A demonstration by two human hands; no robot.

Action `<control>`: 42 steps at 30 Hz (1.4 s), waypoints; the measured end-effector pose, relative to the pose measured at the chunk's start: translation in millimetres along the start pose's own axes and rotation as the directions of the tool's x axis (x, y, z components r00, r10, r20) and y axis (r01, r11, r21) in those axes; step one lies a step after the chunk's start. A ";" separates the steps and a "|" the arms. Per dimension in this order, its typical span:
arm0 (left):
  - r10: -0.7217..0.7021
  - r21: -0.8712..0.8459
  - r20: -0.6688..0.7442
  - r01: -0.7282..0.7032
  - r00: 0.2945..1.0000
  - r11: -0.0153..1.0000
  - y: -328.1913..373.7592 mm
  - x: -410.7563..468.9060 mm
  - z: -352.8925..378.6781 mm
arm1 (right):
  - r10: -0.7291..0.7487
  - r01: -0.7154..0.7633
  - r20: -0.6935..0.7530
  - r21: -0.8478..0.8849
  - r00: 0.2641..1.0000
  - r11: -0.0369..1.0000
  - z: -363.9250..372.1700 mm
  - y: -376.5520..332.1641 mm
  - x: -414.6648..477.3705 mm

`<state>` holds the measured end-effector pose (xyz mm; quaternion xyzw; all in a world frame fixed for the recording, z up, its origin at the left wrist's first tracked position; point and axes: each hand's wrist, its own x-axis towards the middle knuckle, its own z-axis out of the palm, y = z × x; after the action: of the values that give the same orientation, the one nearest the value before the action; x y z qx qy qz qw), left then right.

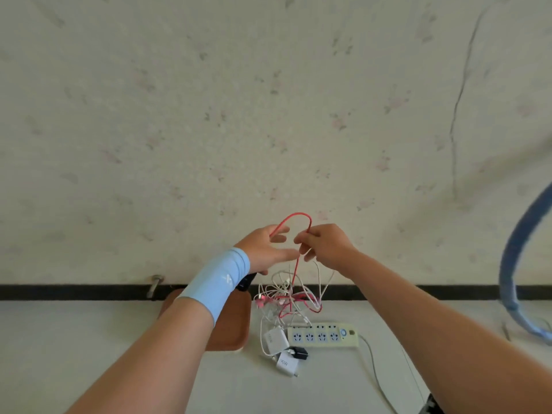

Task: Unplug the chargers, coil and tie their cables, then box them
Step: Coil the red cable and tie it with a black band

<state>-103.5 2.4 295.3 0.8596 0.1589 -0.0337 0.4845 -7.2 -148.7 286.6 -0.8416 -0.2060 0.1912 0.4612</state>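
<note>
Coiling, head view: thin red charging cable [294,218] arched between both hands, above a pale tabletop [89,339].

Right hand [325,246] pinches the cable at the arch's right foot. Left hand [267,249], in a light blue wrist sleeve, has its upper fingers spread with the cable across them; cannot tell if its lower fingers grip the dark object below the palm. The cable's tail drops into a tangle of white and red cables [286,294] beside an orange-brown rounded tray [231,324]. White charger bricks [276,339] lie unplugged at the pale yellow power strip [322,336]. Best approach, I judge: lift the tail clear of the tangle first, then lay even loops over the left fingers, each anchored before the next.
</note>
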 end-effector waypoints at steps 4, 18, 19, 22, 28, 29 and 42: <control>-0.043 0.145 0.084 0.031 0.996 0.989 -2.3 8.9 12.1 | -0.094 0.096 -0.027 0.108 0.995 0.989 -4.7 -7.8 -1.3; 0.001 -0.130 -0.165 -0.022 0.986 0.991 2.9 31.4 2.8 | -0.063 0.011 0.105 0.429 0.992 0.903 14.3 -5.4 22.7; 0.017 -0.227 -0.196 -0.062 0.980 0.972 4.0 30.0 -1.4 | -0.081 0.019 0.168 0.339 0.982 0.940 17.7 -2.5 20.1; 0.074 -0.518 -0.192 -0.165 0.979 0.840 16.5 17.6 -8.6 | -0.127 0.104 0.324 0.086 0.938 0.991 30.9 4.1 15.3; 0.070 -0.864 -0.367 -0.368 0.928 0.343 49.7 -0.1 -40.1 | -0.027 0.166 0.379 -0.340 0.925 0.925 38.4 22.2 16.5; 0.050 -0.861 -0.393 -0.386 0.918 0.332 49.1 -2.3 -44.9 | -0.016 0.119 0.330 -0.296 0.944 0.948 37.9 22.1 16.4; 0.058 -0.121 -0.130 -0.074 0.990 0.990 15.3 -21.5 -31.4 | -0.059 0.071 -0.132 0.091 0.989 0.993 1.3 -46.5 -15.5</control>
<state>-122.2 16.3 328.9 0.8327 0.1622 0.0467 0.5274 -28.8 -133.2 327.8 -0.8221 -0.1937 0.1308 0.5192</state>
